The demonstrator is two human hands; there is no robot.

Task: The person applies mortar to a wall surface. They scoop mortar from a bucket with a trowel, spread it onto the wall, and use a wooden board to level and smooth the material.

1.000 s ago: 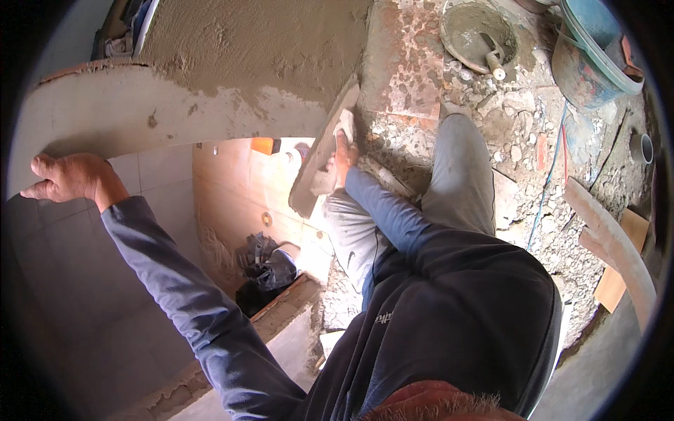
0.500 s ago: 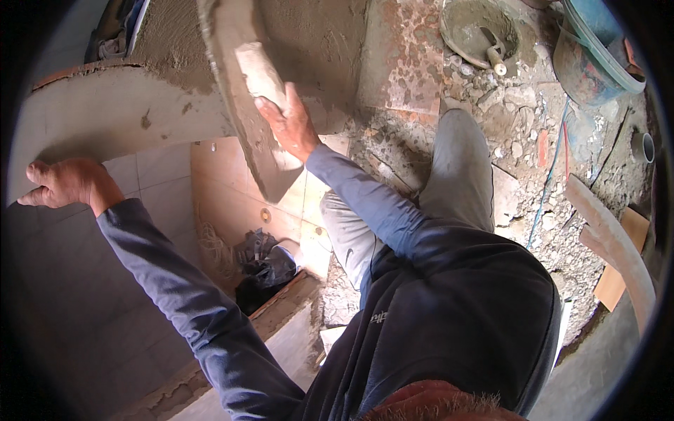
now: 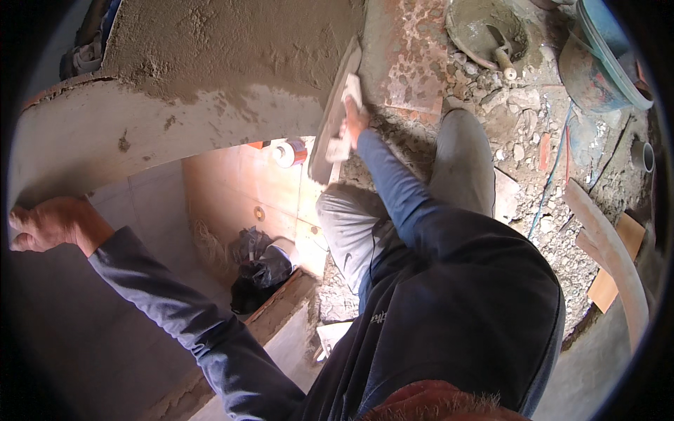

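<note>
right hand: my right hand [image 3: 353,118] is clenched round the pale handle of the plastering float [image 3: 335,112].
float: its long blade stands on edge against the right end of the wet mortar wall [image 3: 232,49], tilted.
left hand: my left hand [image 3: 53,224] grips the wall's lower left rim, fingers curled over it.
below the wall: a tape roll [image 3: 289,152] and a black bag [image 3: 260,270] lie on the tiled floor.
right of the wall: a mortar pan [image 3: 477,28] with a trowel [image 3: 502,52] sits on rubble.

Rough, matt wet mortar [image 3: 232,49] coats my wall at upper left; my float [image 3: 333,116] looks mortar-crusted, its handle pale.
</note>
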